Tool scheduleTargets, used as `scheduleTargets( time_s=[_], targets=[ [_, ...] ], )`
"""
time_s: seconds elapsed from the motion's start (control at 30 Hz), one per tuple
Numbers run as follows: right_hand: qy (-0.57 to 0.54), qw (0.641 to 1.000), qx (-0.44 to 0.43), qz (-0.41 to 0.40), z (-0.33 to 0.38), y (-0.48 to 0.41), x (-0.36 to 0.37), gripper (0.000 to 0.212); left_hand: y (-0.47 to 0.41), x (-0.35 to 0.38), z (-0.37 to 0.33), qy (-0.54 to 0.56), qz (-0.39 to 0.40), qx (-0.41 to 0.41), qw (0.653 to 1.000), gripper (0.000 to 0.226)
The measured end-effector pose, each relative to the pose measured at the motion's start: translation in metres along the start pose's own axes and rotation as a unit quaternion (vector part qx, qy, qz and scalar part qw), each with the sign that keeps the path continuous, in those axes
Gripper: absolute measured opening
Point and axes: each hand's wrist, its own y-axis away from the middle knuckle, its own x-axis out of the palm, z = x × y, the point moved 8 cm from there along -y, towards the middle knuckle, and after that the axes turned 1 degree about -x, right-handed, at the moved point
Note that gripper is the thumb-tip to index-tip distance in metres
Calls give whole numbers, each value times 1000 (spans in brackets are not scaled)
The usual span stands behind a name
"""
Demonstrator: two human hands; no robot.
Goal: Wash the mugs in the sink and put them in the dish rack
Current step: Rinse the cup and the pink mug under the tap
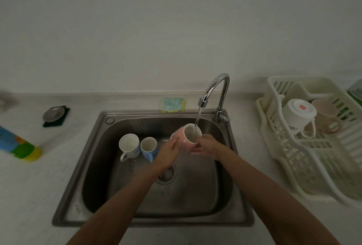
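Observation:
A pink mug (184,137) is tilted under the running tap (213,90), and water streams into its mouth. My right hand (205,146) grips it from below and the right. The fingers of my left hand (168,149) touch the mug's left side. Standing upright at the back left of the steel sink (94,166) are a white mug (129,146) and a blue mug (149,148). The cream dish rack (313,158) on the right holds an upturned white mug (296,115) and a beige mug (325,117).
A green-and-yellow sponge (172,105) lies behind the sink. A metal sink plug (53,114) rests on a dark pad at the left. A colourful bottle (19,145) lies on the left counter. The drain (166,175) sits mid-sink.

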Motion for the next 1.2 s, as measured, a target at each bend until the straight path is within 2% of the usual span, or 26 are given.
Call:
scheduleTargets(
  time_s=[0.13,0.2,0.3,0.4,0.5,0.57,0.7,0.77,0.83,0.9,0.97,1.03,1.1,1.13,1.2],
  targets=[
    [-41,997,-39,-54,-3,-15,9,38,6,-11,-3,-89,-17,36,995,27],
    [11,993,-74,-96,1,-19,7,42,5,-10,-1,-108,-13,23,994,28],
    [78,977,-133,-146,10,-16,7,37,-6,-11,3,-134,-44,-37,989,40],
    [122,955,-213,-167,26,2,10,39,-17,3,10,-42,-28,-90,995,27],
    [152,942,-268,-132,33,8,5,41,-20,18,21,80,-6,-132,988,30],
    [180,941,-265,-108,34,4,-5,47,-17,26,22,155,26,-153,976,26],
    [202,950,-232,-52,34,-1,-31,92,-19,47,16,251,106,-169,947,25],
    [189,955,-223,-51,38,4,-43,90,-17,61,3,289,152,-170,930,26],
    [197,949,-230,-85,46,11,-52,78,-15,73,-8,301,191,-170,919,30],
    [237,929,-238,-154,53,18,-61,72,-11,79,-17,277,216,-170,921,30],
    [314,907,-209,-185,58,20,-66,66,-11,84,-17,211,231,-163,936,32],
    [414,881,-161,-163,59,21,-68,58,-11,79,-17,137,214,-151,955,36],
    [483,861,-118,-108,56,21,-66,59,-16,67,-23,84,180,-109,974,39],
    [490,862,-100,-80,53,21,-64,61,-22,62,-26,37,172,-71,982,42],
    [425,903,-56,-42,44,22,-63,65,-35,51,-33,-83,160,5,984,48]
  ],
)
